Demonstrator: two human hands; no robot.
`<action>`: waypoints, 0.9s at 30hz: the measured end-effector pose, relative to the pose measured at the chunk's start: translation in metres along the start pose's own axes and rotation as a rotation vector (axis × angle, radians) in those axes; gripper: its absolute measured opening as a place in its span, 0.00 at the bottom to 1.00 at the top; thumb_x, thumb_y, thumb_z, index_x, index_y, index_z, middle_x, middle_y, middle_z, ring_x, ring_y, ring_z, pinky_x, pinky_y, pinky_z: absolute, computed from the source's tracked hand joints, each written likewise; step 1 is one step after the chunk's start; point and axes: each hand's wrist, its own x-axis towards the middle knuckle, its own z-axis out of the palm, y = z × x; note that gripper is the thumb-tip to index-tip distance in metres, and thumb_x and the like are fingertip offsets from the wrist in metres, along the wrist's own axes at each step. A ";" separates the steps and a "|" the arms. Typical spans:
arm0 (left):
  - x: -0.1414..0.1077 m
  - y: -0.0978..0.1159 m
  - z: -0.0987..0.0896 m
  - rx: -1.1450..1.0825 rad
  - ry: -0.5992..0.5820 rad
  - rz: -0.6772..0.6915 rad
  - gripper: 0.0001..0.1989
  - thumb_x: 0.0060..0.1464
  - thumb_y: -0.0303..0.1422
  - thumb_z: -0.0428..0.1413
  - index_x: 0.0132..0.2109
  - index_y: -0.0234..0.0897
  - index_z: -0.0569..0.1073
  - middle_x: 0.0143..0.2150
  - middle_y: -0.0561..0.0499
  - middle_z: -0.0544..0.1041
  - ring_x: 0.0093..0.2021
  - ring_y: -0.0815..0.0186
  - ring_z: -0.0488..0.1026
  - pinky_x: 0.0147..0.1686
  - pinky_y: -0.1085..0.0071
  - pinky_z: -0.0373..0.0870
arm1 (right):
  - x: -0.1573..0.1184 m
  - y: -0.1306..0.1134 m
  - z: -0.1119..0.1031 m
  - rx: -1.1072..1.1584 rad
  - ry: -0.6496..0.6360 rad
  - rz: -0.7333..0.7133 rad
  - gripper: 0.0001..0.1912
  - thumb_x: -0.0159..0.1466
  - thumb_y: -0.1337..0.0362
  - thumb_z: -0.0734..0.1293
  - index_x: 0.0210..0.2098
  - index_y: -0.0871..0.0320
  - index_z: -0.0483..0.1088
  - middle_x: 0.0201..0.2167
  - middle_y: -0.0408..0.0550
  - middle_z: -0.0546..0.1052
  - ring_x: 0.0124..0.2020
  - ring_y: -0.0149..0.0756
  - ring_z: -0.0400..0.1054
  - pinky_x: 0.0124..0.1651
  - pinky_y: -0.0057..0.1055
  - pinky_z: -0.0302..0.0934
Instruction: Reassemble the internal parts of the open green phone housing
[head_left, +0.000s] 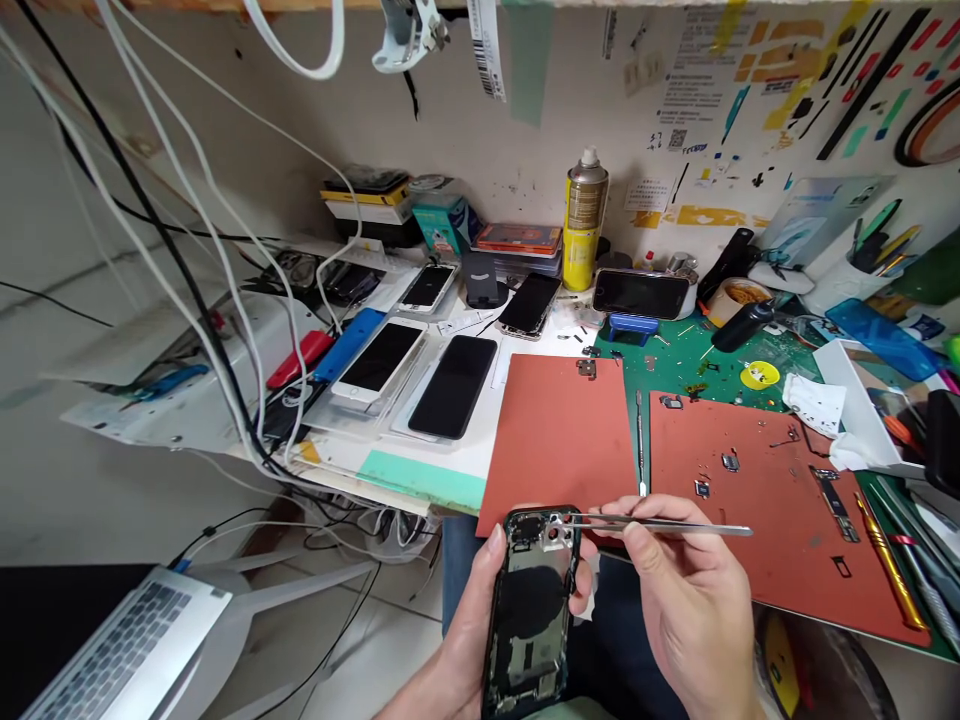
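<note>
My left hand (476, 610) is wrapped round an opened phone housing (529, 610), its bare inside facing up and its top end towards the bench. Between the thumb and fingers of my right hand (686, 590) lie metal tweezers (667, 526), held nearly level. Their tips reach the silvery camera bracket area (556, 532) at the housing's upper right corner; whether they grip a part is too small to tell. Just beyond the housing is a red mat (562, 440). Small phone parts, among them a metal piece (730, 462), lie on a second red mat (787, 540).
A black phone (453, 387) and a white phone (381, 358) lie at the bench's left. A yellow spray can (584, 225) stands at the back. White cables (217, 230) hang at the left above a laptop (127, 640). Screwdrivers (889, 565) lie at the right edge.
</note>
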 end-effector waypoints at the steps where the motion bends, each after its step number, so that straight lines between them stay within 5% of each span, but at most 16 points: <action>1: 0.000 0.000 0.002 0.002 0.001 0.013 0.36 0.60 0.61 0.64 0.55 0.31 0.84 0.45 0.39 0.83 0.36 0.63 0.76 0.40 0.69 0.73 | 0.000 0.001 0.000 -0.005 -0.001 -0.004 0.06 0.68 0.59 0.79 0.43 0.51 0.82 0.45 0.51 0.84 0.46 0.45 0.82 0.48 0.45 0.82; 7: 0.005 -0.004 -0.004 0.060 0.008 0.019 0.37 0.61 0.63 0.63 0.56 0.30 0.84 0.41 0.40 0.83 0.36 0.61 0.76 0.38 0.69 0.72 | 0.001 0.002 0.000 -0.019 0.010 -0.055 0.03 0.70 0.61 0.77 0.42 0.51 0.82 0.45 0.51 0.85 0.47 0.44 0.83 0.49 0.42 0.83; 12: 0.006 -0.008 -0.012 0.051 0.021 -0.008 0.39 0.61 0.64 0.61 0.57 0.31 0.83 0.41 0.40 0.83 0.36 0.62 0.76 0.36 0.70 0.72 | 0.002 0.003 0.000 0.014 -0.018 -0.060 0.03 0.71 0.62 0.76 0.43 0.52 0.81 0.45 0.51 0.84 0.43 0.45 0.83 0.39 0.42 0.84; 22: 0.007 -0.013 -0.019 -0.053 0.011 -0.099 0.42 0.56 0.66 0.64 0.53 0.27 0.84 0.38 0.43 0.81 0.36 0.65 0.77 0.34 0.75 0.71 | 0.005 0.006 -0.002 -0.005 0.019 -0.063 0.04 0.69 0.61 0.78 0.43 0.51 0.82 0.45 0.51 0.85 0.46 0.44 0.83 0.48 0.43 0.83; 27: 0.008 -0.013 -0.020 -0.056 -0.017 -0.095 0.41 0.58 0.66 0.63 0.53 0.27 0.84 0.39 0.42 0.81 0.36 0.65 0.77 0.35 0.75 0.72 | 0.005 0.004 0.003 0.114 -0.026 0.011 0.02 0.71 0.61 0.76 0.42 0.51 0.80 0.45 0.50 0.84 0.42 0.44 0.83 0.39 0.42 0.83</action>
